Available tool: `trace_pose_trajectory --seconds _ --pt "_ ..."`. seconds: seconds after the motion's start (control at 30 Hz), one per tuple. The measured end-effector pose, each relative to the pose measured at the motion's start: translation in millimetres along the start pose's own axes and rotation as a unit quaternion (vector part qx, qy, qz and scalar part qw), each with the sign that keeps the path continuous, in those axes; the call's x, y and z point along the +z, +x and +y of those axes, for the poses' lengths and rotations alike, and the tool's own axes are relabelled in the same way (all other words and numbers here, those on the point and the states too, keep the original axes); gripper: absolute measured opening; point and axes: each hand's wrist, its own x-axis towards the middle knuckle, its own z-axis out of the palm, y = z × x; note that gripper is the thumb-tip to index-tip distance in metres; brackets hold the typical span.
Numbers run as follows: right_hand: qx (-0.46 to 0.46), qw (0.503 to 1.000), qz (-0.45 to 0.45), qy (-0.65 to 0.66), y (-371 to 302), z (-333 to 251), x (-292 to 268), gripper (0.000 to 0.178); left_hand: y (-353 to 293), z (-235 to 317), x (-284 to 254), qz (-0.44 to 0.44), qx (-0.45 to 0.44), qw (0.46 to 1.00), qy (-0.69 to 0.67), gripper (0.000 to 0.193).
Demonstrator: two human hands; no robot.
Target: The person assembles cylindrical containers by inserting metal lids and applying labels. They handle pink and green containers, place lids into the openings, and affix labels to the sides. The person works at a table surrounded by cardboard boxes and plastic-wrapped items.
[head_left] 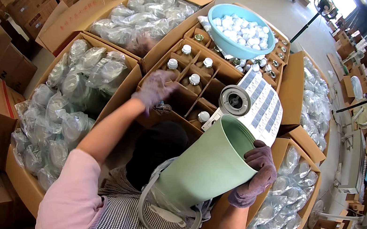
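My right hand [257, 173], in a purple-grey glove, grips the rim of a tall pale-green pitcher [204, 167]. The pitcher is tilted against my front, its mouth facing away up and right. A clear curved handle [144, 199] and some plastic film show near its lower end. My left hand [156, 90], also gloved and slightly blurred, is over the near left side of a divided carton [145, 117], fingers stretched and apart. Close to its fingertips stands a white-capped bottle [172, 65]. More capped bottles [193, 83] fill several cells; other cells look dark.
A round grey lid [234, 100] lies by a white label sheet [263, 103]. Behind them sits a blue basin [240, 33] of white caps. Cartons of film-wrapped clear items [70, 107] flank me, with another [306, 104] at right. A fan [325, 5] stands farther off.
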Motion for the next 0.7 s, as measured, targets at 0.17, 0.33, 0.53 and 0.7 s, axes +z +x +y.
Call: trace_pose_trajectory --seconds 0.17,0.33,0.53,0.7 --pt "0.011 1.000 -0.012 0.007 16 1 13 0.060 52 -96 45 -0.093 -0.051 0.947 0.303 0.067" --pt "0.055 0.996 -0.024 0.059 19 0 8 0.066 63 -111 47 -0.153 0.004 0.949 0.275 0.050" --pt "0.132 0.925 0.006 0.356 35 21 1 0.060 55 14 -97 0.107 0.209 0.933 0.272 0.025" --pt "0.430 0.833 0.010 0.347 45 111 16 0.065 31 110 -209 0.167 0.254 0.953 -0.001 0.014"
